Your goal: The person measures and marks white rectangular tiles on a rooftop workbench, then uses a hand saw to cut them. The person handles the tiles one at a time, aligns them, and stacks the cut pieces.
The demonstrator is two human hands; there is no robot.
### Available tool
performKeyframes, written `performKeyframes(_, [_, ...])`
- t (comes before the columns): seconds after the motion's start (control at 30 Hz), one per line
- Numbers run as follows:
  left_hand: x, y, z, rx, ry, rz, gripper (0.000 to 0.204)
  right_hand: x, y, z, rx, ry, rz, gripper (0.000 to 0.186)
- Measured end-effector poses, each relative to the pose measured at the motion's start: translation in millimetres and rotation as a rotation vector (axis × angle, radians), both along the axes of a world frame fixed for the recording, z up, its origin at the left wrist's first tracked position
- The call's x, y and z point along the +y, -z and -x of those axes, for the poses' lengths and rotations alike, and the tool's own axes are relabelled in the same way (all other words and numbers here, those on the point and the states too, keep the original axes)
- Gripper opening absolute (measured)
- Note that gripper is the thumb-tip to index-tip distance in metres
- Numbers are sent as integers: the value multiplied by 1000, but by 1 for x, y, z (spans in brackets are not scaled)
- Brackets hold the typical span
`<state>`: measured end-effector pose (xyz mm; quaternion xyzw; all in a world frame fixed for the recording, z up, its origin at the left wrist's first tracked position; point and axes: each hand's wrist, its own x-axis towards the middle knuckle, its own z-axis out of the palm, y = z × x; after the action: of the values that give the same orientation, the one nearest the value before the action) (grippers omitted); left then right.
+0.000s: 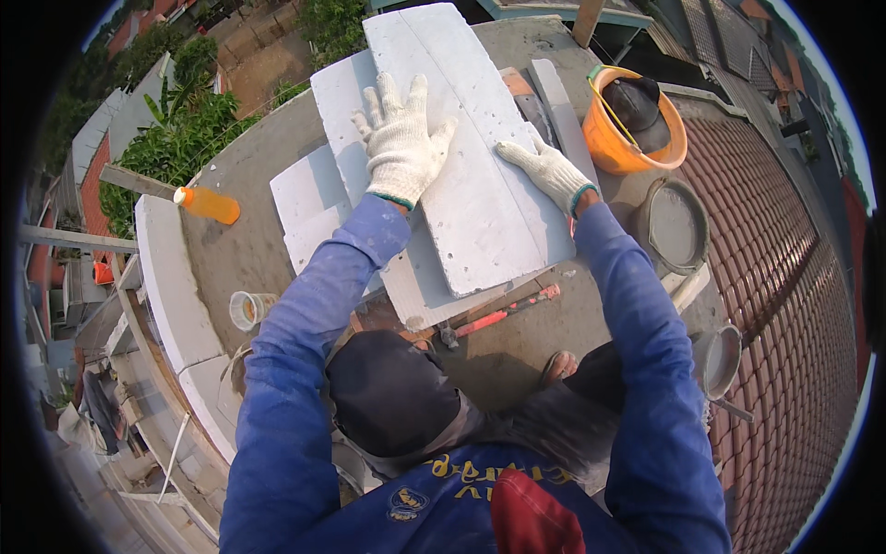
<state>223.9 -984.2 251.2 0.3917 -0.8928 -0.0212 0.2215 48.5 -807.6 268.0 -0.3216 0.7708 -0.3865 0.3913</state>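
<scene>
A large white lightweight concrete block (480,175) lies on top of other white blocks (337,120) in front of me, with a thin line running along its face. My left hand (403,143), in a white knitted glove, rests flat with fingers spread across its left part. At the block's right edge is my right hand (546,174), gloved the same way, its thumb side pointing inward and its fingers stretched out, partly beyond the edge. Below the stack a hammer with a red handle (498,314) lies on the cement floor.
An orange bucket (678,138) holding a dark rounded thing stands at the right, near a bucket of grey mix (674,226) and a smaller pot (718,360). At left are an orange bottle (210,205) and a plastic cup (249,309). A tiled roof (775,277) slopes beyond.
</scene>
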Motion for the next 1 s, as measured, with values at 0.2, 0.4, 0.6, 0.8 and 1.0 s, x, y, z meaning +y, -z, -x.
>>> performKeyframes(0.2, [-57,-58,97,-194,544,72,64,-1,-21,-2,-7,58,-103,94])
performKeyframes(0.4, [-84,-39,132,-418,538,-58,56,-7,-19,-10,-115,56,48,93])
performKeyframes(0.6, [-87,-46,111,-320,450,-140,54,-24,11,37,-38,-101,-6,89])
performKeyframes(0.8, [-103,-54,64,-304,205,-48,57,-55,4,39,631,-204,-97,90])
performKeyframes(1.0, [-132,-49,-25,-372,-49,-103,60,-26,-81,-64,545,189,310,55])
